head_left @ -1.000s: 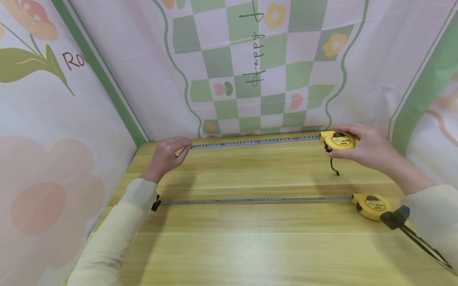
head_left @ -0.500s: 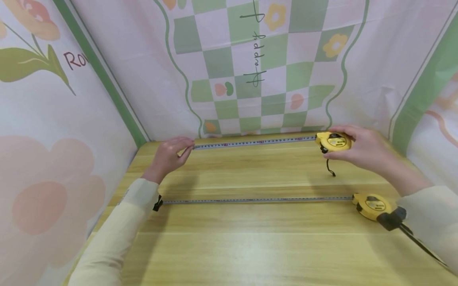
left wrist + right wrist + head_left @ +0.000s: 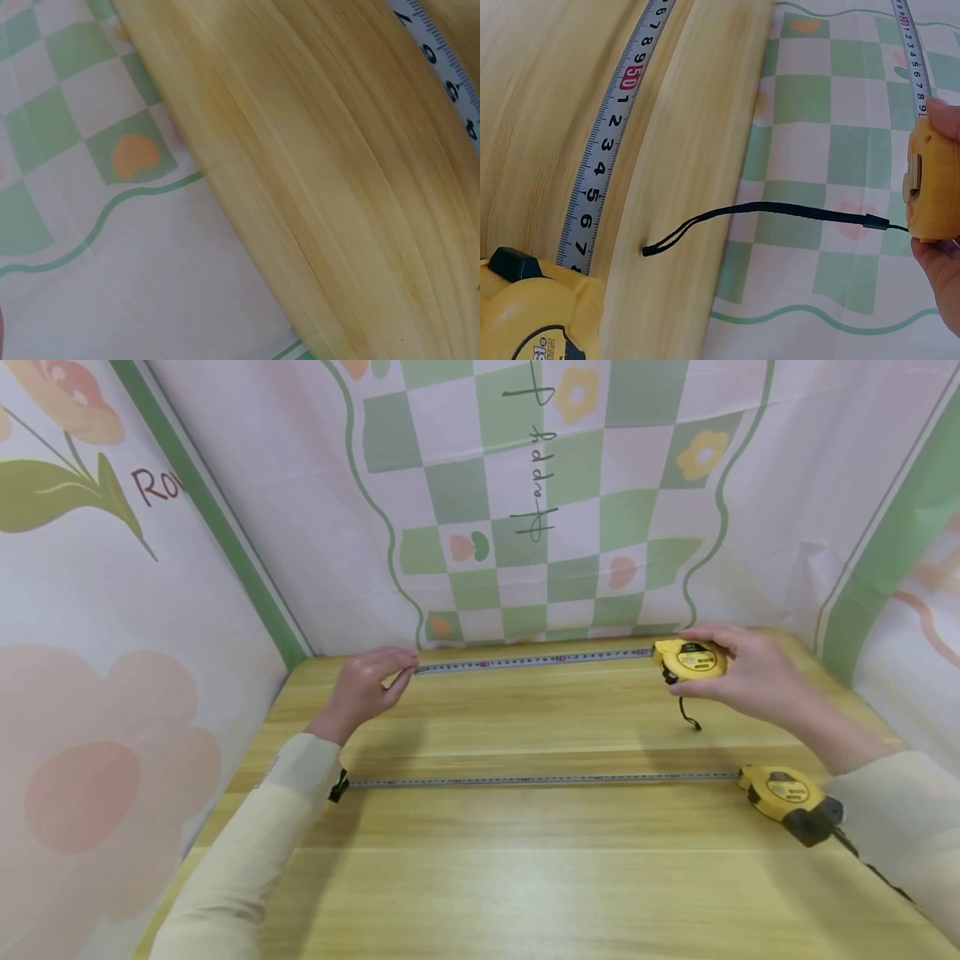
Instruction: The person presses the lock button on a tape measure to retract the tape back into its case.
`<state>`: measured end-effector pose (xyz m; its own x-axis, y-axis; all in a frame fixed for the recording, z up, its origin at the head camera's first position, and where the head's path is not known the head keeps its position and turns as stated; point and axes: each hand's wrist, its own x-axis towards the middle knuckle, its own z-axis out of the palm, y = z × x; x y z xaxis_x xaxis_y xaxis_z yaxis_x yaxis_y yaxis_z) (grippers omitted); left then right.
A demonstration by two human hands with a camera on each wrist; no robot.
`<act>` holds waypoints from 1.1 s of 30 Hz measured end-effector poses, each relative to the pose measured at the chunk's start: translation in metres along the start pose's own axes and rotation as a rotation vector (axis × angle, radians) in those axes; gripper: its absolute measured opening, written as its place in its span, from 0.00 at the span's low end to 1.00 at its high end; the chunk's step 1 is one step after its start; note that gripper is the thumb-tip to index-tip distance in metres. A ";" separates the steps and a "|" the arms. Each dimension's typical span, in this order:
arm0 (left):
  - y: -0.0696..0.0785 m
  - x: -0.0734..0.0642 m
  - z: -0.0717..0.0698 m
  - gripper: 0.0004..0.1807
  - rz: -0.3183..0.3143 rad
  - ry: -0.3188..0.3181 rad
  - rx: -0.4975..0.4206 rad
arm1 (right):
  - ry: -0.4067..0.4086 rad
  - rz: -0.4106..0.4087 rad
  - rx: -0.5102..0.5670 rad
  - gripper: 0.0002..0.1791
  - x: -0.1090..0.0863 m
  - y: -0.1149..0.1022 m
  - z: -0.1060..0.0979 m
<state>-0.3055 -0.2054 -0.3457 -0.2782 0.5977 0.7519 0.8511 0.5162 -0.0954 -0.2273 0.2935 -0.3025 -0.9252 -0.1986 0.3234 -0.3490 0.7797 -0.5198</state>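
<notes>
Left pinch: the left hand (image 3: pixel 362 687) nips the tip of the drawn-out blade (image 3: pixel 525 662) between thumb and fingertips; the very end is hidden. A flat, firm pinch should stop the steel whipping free.
Right grip: the right hand (image 3: pixel 757 681) is curled round the yellow case (image 3: pixel 692 662), thumb on the near side, fingers over the far side. Best to leave the blade's mouth uncovered.
Blade: nearly straight between the 2 hands, numerals showing. Both hands should work along 1 line, without twist; letting go of either end could make it snap back.
Cord: the black loop (image 3: pixel 772 210) hangs free from the case; it wants to stay clear of the mouth.
Held tape's place: above the table (image 3: pixel 487 877), near its back edge, the case toward the back right corner.
Second tape: its case (image 3: pixel 780 787) lies toward the table's right edge, its strip (image 3: pixel 540 779) running toward the left edge, the far end hidden near the left sleeve (image 3: pixel 240 835). Lifted cuffs would avoid dragging it.
Backdrop: checked cloth (image 3: pixel 525 543) stands behind the back edge; avoid brushing it.
</notes>
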 end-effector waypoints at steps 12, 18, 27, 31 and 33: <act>0.005 0.005 0.004 0.08 0.011 0.019 -0.021 | -0.006 0.016 0.015 0.47 0.001 -0.006 0.004; 0.008 0.010 0.008 0.08 0.037 0.028 -0.033 | -0.010 0.023 0.025 0.47 0.001 -0.010 0.007; 0.011 0.015 0.016 0.08 0.056 0.033 -0.039 | -0.009 0.030 0.040 0.45 0.003 -0.015 0.013; 0.012 0.016 0.018 0.09 0.057 0.036 -0.043 | -0.006 0.014 0.050 0.44 0.003 -0.016 0.015; 0.013 0.016 0.018 0.09 0.057 0.036 -0.039 | -0.005 0.007 0.051 0.44 0.002 -0.017 0.016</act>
<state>-0.3066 -0.1779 -0.3463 -0.2132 0.6025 0.7691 0.8822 0.4571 -0.1135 -0.2260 0.2702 -0.3055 -0.9284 -0.1962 0.3157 -0.3495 0.7497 -0.5620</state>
